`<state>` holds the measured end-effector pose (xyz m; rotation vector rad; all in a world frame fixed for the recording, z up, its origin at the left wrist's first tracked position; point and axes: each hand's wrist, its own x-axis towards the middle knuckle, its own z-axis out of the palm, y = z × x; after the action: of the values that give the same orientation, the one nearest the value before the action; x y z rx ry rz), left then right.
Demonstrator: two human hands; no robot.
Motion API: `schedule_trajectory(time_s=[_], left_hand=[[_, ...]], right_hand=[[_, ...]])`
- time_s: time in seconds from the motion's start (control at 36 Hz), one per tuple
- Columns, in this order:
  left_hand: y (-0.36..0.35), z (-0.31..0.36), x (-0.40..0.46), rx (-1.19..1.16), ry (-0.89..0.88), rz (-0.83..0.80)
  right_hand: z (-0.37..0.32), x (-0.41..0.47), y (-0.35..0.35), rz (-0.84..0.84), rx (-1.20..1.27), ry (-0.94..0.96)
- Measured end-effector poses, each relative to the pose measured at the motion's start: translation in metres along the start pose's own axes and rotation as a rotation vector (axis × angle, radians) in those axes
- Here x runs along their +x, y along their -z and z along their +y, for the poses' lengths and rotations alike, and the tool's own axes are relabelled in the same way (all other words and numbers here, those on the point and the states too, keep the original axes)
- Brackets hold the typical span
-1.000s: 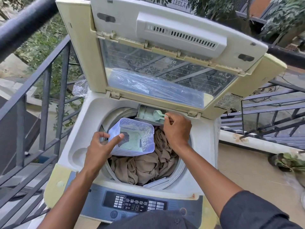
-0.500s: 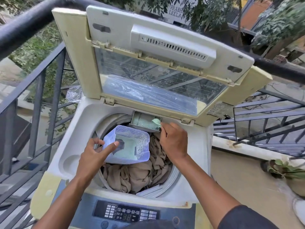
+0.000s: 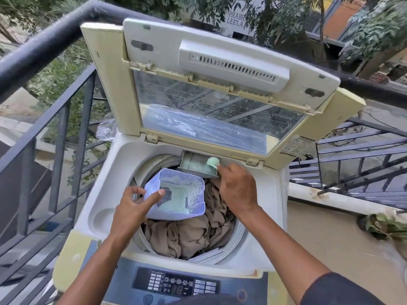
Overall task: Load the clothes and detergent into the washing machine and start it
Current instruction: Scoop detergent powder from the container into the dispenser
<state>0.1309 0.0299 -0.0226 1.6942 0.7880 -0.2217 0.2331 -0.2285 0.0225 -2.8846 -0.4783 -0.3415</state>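
A cream top-loading washing machine (image 3: pixel 103 179) stands with its lid (image 3: pixel 204 89) raised. Brown clothes (image 3: pixel 191 234) fill the drum. My left hand (image 3: pixel 134 205) grips a clear plastic detergent box (image 3: pixel 178 192) with pale green powder inside, held tilted over the drum's left side. My right hand (image 3: pixel 237 188) pinches the handle of a small green scoop (image 3: pixel 213 162), turned over the pulled-out detergent drawer (image 3: pixel 196 165) at the drum's back rim. Green powder lies in the drawer. The control panel (image 3: pixel 176 285) sits at the front edge.
A dark metal balcony railing (image 3: pixel 55 137) runs close along the machine's left side and behind it. A crumpled clear plastic bag (image 3: pixel 106 130) sits behind the machine's left corner. A potted plant (image 3: pixel 383 225) stands on the floor to the right, below more railing.
My right hand has turned the scoop over the drawer, and powder now lies in it. My left hand and the detergent box kept their place. The camera view shifted upward.
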Motion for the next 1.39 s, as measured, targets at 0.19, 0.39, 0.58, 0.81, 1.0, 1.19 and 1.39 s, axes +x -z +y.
schedule_trajectory(time_s=[0.19,0.39,0.58,0.81,1.0,1.19,1.39], left_hand=[[0.0,0.001,-0.007,-0.047,-0.003,-0.026],[0.001,-0.004,-0.019,-0.055,-0.062,-0.086],[-0.008,0.002,-0.049,-0.135,-0.11,-0.153],[-0.014,0.002,-0.084,-0.206,-0.143,-0.223],[-0.02,0.002,-0.103,-0.219,-0.22,-0.254],[-0.047,0.0,-0.12,-0.217,-0.241,-0.275],[-0.101,0.013,-0.146,-0.108,-0.249,-0.383]], right_hand=[[-0.006,-0.007,0.019,0.208,0.526,-0.401],[-0.026,-0.045,0.037,-0.071,0.792,-0.429],[-0.049,-0.064,0.043,-0.266,0.411,-0.205],[-0.055,-0.088,0.057,-0.197,0.288,-0.062],[-0.03,-0.122,0.077,0.094,0.311,-0.304],[0.0,-0.162,0.095,-0.058,0.572,-0.675],[0.034,-0.205,0.107,0.058,0.612,-0.767]])
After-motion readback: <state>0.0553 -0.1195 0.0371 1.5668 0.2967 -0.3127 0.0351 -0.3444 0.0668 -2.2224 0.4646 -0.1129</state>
